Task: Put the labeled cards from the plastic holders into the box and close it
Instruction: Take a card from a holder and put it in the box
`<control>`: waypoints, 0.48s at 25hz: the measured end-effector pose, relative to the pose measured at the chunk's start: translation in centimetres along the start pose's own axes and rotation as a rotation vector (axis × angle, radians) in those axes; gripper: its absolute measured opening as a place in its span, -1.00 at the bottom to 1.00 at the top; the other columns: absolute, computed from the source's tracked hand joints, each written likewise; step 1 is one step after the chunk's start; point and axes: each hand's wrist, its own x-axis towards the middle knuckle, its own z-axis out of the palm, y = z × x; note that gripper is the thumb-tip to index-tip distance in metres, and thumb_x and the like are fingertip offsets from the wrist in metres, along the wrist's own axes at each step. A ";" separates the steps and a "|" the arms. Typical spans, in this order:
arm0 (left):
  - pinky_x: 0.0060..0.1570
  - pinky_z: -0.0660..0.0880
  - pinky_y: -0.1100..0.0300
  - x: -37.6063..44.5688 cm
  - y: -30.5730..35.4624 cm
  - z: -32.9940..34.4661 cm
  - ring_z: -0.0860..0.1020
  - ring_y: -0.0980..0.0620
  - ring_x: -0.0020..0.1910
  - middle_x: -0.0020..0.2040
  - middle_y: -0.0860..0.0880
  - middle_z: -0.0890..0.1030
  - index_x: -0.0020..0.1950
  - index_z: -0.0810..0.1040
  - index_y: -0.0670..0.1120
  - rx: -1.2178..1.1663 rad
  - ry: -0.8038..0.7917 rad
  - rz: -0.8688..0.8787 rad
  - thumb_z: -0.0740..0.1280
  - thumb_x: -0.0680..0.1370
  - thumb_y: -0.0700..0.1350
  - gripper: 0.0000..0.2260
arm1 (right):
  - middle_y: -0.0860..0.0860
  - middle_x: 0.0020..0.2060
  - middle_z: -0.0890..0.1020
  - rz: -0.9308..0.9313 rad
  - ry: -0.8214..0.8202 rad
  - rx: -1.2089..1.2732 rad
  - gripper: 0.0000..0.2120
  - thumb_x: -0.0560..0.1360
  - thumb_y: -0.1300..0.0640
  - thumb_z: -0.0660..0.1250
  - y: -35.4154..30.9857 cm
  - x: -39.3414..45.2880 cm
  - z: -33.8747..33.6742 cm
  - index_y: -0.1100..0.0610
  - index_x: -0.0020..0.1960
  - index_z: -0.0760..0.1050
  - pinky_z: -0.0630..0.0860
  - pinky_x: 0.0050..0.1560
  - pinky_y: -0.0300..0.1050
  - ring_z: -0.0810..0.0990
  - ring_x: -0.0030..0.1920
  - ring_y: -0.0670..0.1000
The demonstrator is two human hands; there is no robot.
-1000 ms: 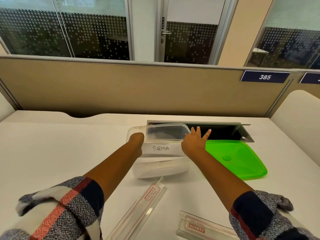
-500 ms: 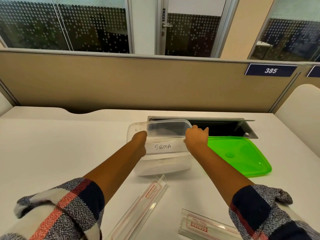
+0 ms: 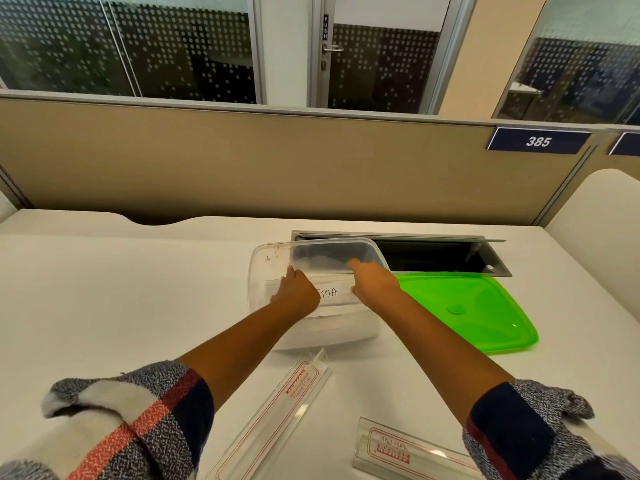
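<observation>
A clear plastic box (image 3: pixel 257 259) stands open at the middle of the white desk. Inside it lies a white card (image 3: pixel 335 293) with handwriting; only the letters "MA" show. My left hand (image 3: pixel 297 293) rests over the card's left part with its fingers curled down, covering the other letters. At the card's right end, my right hand (image 3: pixel 373 280) reaches into the box with bent fingers. The green lid (image 3: pixel 467 310) lies flat on the desk just right of the box. Two clear name-plate holders (image 3: pixel 277 414) (image 3: pixel 405 448) lie near the front, with no card visible in them.
Behind the box, an open cable hatch (image 3: pixel 433 254) with a raised metal flap is sunk into the desk. A beige partition (image 3: pixel 311 168) with a "385" tag (image 3: pixel 538 142) closes the far side. A white side panel (image 3: pixel 602 216) stands at the right.
My left hand slid right over the card, hiding its first letters. My right hand's spread fingers closed and dipped into the box. The card sits lower inside.
</observation>
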 end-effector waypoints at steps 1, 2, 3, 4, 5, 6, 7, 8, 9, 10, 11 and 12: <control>0.37 0.28 0.00 -0.2 -0.2 0.1 0.23 -0.20 0.44 0.54 -0.16 0.00 0.45 0.08 -0.23 0.017 -0.005 0.029 0.17 0.56 -0.22 -0.51 | 0.24 0.24 0.52 -0.015 -0.050 0.031 -0.51 0.49 0.22 0.31 -0.1 0.1 0.4 0.18 0.38 0.24 0.48 0.17 0.07 0.51 0.22 0.25; 0.31 0.34 0.04 -0.4 -0.2 0.1 0.31 -0.20 0.39 0.53 -0.17 0.07 0.44 0.12 -0.23 0.032 -0.001 0.055 0.15 0.57 -0.21 -0.54 | 0.25 0.26 0.50 -0.025 -0.095 0.067 -0.44 0.48 0.21 0.34 -0.1 0.1 0.7 0.19 0.40 0.20 0.46 0.20 0.08 0.49 0.24 0.25; 0.24 0.40 0.08 -0.5 -0.4 0.1 0.38 -0.19 0.33 0.50 -0.18 0.17 0.42 0.18 -0.23 0.044 0.007 0.075 0.15 0.57 -0.21 -0.58 | 0.25 0.28 0.49 -0.027 -0.125 0.098 -0.40 0.46 0.20 0.37 -0.1 0.2 0.9 0.20 0.41 0.17 0.45 0.22 0.08 0.49 0.25 0.25; 0.18 0.44 0.10 -0.4 -0.6 0.1 0.44 -0.18 0.28 0.44 -0.20 0.30 0.38 0.25 -0.23 0.058 0.013 0.092 0.14 0.57 -0.20 -0.62 | 0.24 0.29 0.48 -0.024 -0.134 0.119 -0.38 0.45 0.20 0.38 -0.1 0.3 1.1 0.20 0.41 0.17 0.44 0.23 0.07 0.49 0.25 0.24; 0.11 0.46 0.13 -0.4 -0.7 0.1 0.47 -0.16 0.23 0.36 -0.21 0.40 0.33 0.31 -0.23 0.070 0.012 0.103 0.14 0.57 -0.19 -0.67 | 0.24 0.29 0.48 -0.019 -0.131 0.134 -0.37 0.44 0.20 0.39 0.0 0.5 1.2 0.20 0.41 0.17 0.44 0.23 0.07 0.49 0.25 0.24; 0.06 0.46 0.15 -0.2 -0.9 0.0 0.49 -0.15 0.19 0.30 -0.22 0.46 0.29 0.34 -0.24 0.076 0.008 0.111 0.13 0.57 -0.18 -0.69 | 0.24 0.29 0.48 -0.014 -0.128 0.148 -0.37 0.44 0.20 0.40 0.1 0.6 1.2 0.20 0.41 0.18 0.44 0.23 0.07 0.49 0.25 0.24; 0.03 0.46 0.16 0.0 -1.0 0.0 0.50 -0.15 0.17 0.27 -0.22 0.48 0.26 0.35 -0.25 0.075 0.002 0.117 0.14 0.57 -0.17 -0.71 | 0.24 0.29 0.48 -0.010 -0.125 0.157 -0.37 0.44 0.19 0.40 0.1 0.7 1.3 0.20 0.41 0.18 0.44 0.23 0.06 0.48 0.25 0.24; 0.03 0.46 0.16 0.2 -1.1 -0.1 0.50 -0.15 0.17 0.27 -0.22 0.48 0.26 0.34 -0.25 0.069 -0.007 0.120 0.14 0.58 -0.16 -0.71 | 0.24 0.29 0.47 -0.007 -0.120 0.168 -0.37 0.44 0.18 0.40 0.1 0.7 1.4 0.20 0.41 0.19 0.44 0.23 0.06 0.48 0.25 0.24; 0.04 0.45 0.16 0.3 -1.1 -0.1 0.49 -0.16 0.18 0.28 -0.22 0.47 0.27 0.33 -0.25 0.064 -0.017 0.122 0.14 0.58 -0.15 -0.70 | 0.23 0.30 0.48 -0.001 -0.116 0.181 -0.37 0.43 0.18 0.41 0.2 0.7 1.5 0.20 0.41 0.20 0.44 0.23 0.05 0.48 0.25 0.23; 0.07 0.45 0.15 0.3 -1.1 -0.2 0.48 -0.16 0.20 0.30 -0.22 0.45 0.29 0.32 -0.25 0.060 -0.027 0.123 0.14 0.58 -0.14 -0.69 | 0.23 0.29 0.48 0.004 -0.110 0.198 -0.38 0.43 0.18 0.41 0.2 0.6 1.5 0.20 0.40 0.21 0.44 0.23 0.04 0.48 0.25 0.23; 0.12 0.45 0.14 0.3 -1.0 -0.3 0.47 -0.16 0.23 0.32 -0.22 0.44 0.31 0.31 -0.24 0.055 -0.027 0.127 0.13 0.58 -0.14 -0.67 | 0.23 0.29 0.48 0.008 -0.097 0.214 -0.39 0.44 0.17 0.40 0.1 0.6 1.5 0.21 0.40 0.22 0.44 0.23 0.04 0.48 0.25 0.23; 0.16 0.44 0.11 0.2 -0.9 -0.4 0.45 -0.17 0.25 0.34 -0.21 0.42 0.34 0.30 -0.23 0.043 -0.015 0.133 0.12 0.59 -0.14 -0.66 | 0.23 0.28 0.49 0.011 -0.076 0.233 -0.40 0.45 0.16 0.39 0.1 0.6 1.3 0.21 0.40 0.22 0.44 0.21 0.03 0.48 0.25 0.23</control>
